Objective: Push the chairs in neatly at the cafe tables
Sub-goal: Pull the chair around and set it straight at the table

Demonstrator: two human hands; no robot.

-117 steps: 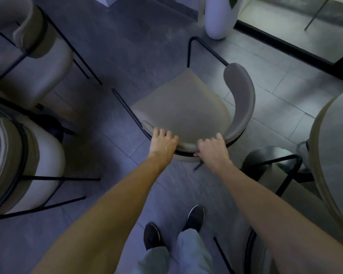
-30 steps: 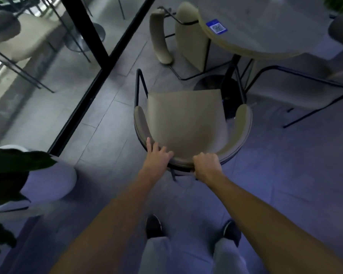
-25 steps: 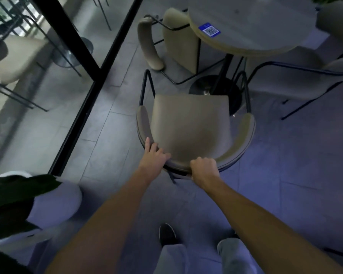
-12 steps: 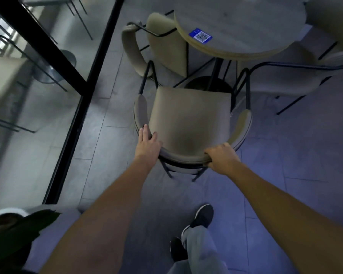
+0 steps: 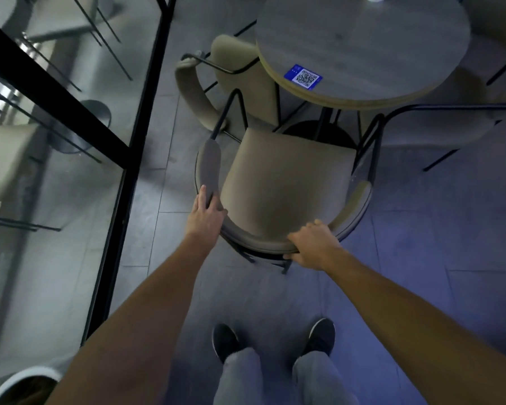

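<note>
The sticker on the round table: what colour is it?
Blue, with a white QR code square on it; head view, near the table edge.

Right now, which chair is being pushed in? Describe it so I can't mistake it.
Find the round table with the blue QR sticker. The chair nearest the person faces it, seat still outside the tabletop. Unlike its neighbours, both hands hold its curved backrest: left hand, right hand.

Chair before the round desk, glass wall to its left

The chair [image 5: 287, 182] stands in front of the desk [image 5: 362, 39], its seat front just under the desk's near edge. A second chair [image 5: 234, 83] sits left of the desk, a third [image 5: 450, 124] right; the glass wall [image 5: 123, 182] runs left.
</note>
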